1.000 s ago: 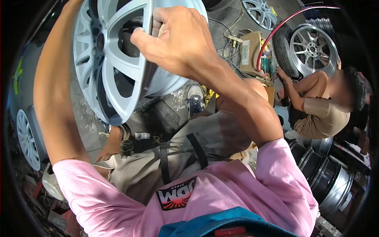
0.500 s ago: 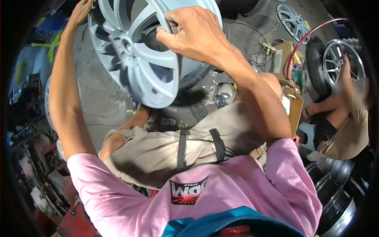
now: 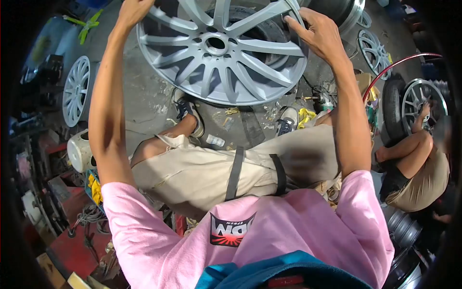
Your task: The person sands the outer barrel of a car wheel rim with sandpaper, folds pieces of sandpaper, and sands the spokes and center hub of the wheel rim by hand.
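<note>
Closest, below the big grey wheel [image 3: 215, 43], shows a pink shirt [image 3: 298, 226], then tan pants [image 3: 192, 166] with 2 dark straps [image 3: 235, 173]. Between the pants and the big grey wheel, shows 2 shoes [image 3: 287, 118].

Has the right hand [image 3: 323, 36] bent around the right edge of the big grey wheel, thumb on the spoke side. Has the left hand [image 3: 134, 11] up at the left edge of the big grey wheel. Seems to hold there too, but cannot tell for sure, with the fingertips cut off or hidden.

Holds the big grey wheel out in front, past the shoes, spokes facing the head. Shows a black tire [image 3: 274, 32] through the spokes, behind the big grey wheel. Cannot tell if touching.

Looks like a step of holding and tilting the big grey wheel. To move such a wide thing, calls for a firm grip on 2 sides, both hands going together, and care not to bump the shoes.

Farther out, left of the big grey wheel, shows a white tub [image 3: 80, 153] and a pale wheel [image 3: 76, 91]. Far to the right of the big grey wheel, shows a red hose [image 3: 385, 71], a shiny wheel [image 3: 409, 103] and a sitting person [image 3: 419, 176].
</note>
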Available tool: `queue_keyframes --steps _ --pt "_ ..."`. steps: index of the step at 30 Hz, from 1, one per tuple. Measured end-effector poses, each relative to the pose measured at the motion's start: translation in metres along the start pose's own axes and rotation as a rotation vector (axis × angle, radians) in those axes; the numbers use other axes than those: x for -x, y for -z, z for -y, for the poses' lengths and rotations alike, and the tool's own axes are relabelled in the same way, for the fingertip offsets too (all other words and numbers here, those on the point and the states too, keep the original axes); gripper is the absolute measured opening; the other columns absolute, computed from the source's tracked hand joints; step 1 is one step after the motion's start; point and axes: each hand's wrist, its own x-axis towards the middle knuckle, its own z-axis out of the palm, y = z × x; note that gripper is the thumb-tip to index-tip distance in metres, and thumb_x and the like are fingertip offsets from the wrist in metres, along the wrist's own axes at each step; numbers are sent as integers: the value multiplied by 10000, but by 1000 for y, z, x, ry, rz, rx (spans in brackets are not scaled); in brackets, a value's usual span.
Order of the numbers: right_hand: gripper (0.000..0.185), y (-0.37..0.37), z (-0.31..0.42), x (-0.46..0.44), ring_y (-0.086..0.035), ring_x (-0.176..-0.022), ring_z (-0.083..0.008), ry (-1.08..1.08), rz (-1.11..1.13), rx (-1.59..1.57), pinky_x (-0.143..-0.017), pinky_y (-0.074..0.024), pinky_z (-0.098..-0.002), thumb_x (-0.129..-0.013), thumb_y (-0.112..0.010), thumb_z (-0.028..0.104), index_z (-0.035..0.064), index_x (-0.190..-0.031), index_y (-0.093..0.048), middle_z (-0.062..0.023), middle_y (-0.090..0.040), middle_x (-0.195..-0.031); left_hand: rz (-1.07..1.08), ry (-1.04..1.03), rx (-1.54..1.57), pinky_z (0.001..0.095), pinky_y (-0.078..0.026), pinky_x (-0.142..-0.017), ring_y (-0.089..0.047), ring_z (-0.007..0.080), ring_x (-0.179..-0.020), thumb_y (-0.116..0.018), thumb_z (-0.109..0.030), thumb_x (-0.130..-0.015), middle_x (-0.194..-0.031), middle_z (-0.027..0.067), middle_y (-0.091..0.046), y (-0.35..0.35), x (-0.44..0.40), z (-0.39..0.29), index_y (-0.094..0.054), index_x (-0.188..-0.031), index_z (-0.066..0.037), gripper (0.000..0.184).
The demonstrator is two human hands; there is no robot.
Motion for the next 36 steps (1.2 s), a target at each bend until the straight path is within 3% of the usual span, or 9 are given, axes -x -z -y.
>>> queue_keyframes --steps 6,11,15,17,18,21,25,31,36 --pt "432 -2 -36 9 -625 -849 -453 -21 86 146 -743 -493 -502 -1008 -628 439 15 -923 -624 -212 -631 -827 -66 -24 -119 382 -441 -598 -528 201 -611 -707 -527 -972 -660 115 -602 29 46 -50 -657 -806 -13 543" --pt "452 -24 -106 23 -679 -905 -462 -86 -8 298 -786 -535 -529 -977 -665 452 5 -917 -658 -224 -697 -856 -121 -67 -232 455 -458 -606 -595 375 -620 -757 -561 -899 -677 207 -610 19 48 -129 -620 -754 -18 579" --pt "551 -22 -98 17 -730 -1030 -406 -315 74 209 -907 -579 -510 -907 -685 581 60 -1047 -793 -224 -759 -1071 -139 -174 -279 433 -470 -600 -625 337 -615 -748 -457 -950 -716 196 -651 17 44 -122 -669 -823 -4 477" --pt "560 -10 -74 17 -744 -972 -404 -392 202 207 -874 -592 -505 -927 -677 581 38 -982 -803 -216 -768 -1035 -11 -168 -394 412 -440 -653 -567 279 -665 -582 -567 -1043 -722 151 -591 19 41 -100 -653 -909 -36 553" --pt "579 -14 -76 22 -751 -936 -407 -419 248 147 -859 -596 -507 -931 -678 589 24 -928 -800 -220 -771 -989 -50 -192 -283 432 -422 -624 -474 344 -627 -584 -577 -1034 -686 203 -472 18 42 -91 -548 -816 -11 607" --pt "660 -32 -85 45 -722 -1020 -425 -370 169 187 -900 -587 -510 -963 -626 635 -7 -1016 -769 -251 -727 -1083 -56 -140 -131 406 -398 -615 -381 279 -641 -626 -526 -1034 -692 187 -447 26 60 -78 -560 -850 -4 558" --pt "783 -49 -93 74 -730 -946 -450 -422 214 166 -869 -587 -529 -1040 -466 663 -47 -911 -772 -290 -740 -952 -18 1 -174 470 -432 -652 -477 401 -647 -592 -549 -1041 -712 242 -551 33 88 -57 -576 -852 19 599" --pt "758 -57 -70 71 -725 -969 -473 -616 99 128 -881 -583 -525 -1057 -468 613 -73 -943 -770 -302 -740 -1001 -1 53 -199 530 -461 -719 -561 536 -794 -516 -545 -1075 -813 297 -626 34 99 -46 -644 -918 4 585" --pt "723 -37 -54 60 -727 -945 -477 -511 66 111 -854 -584 -527 -1050 -500 593 -70 -932 -764 -292 -742 -975 -39 60 -101 498 -454 -702 -507 507 -749 -516 -508 -1088 -786 287 -598 41 116 -27 -631 -934 16 558"
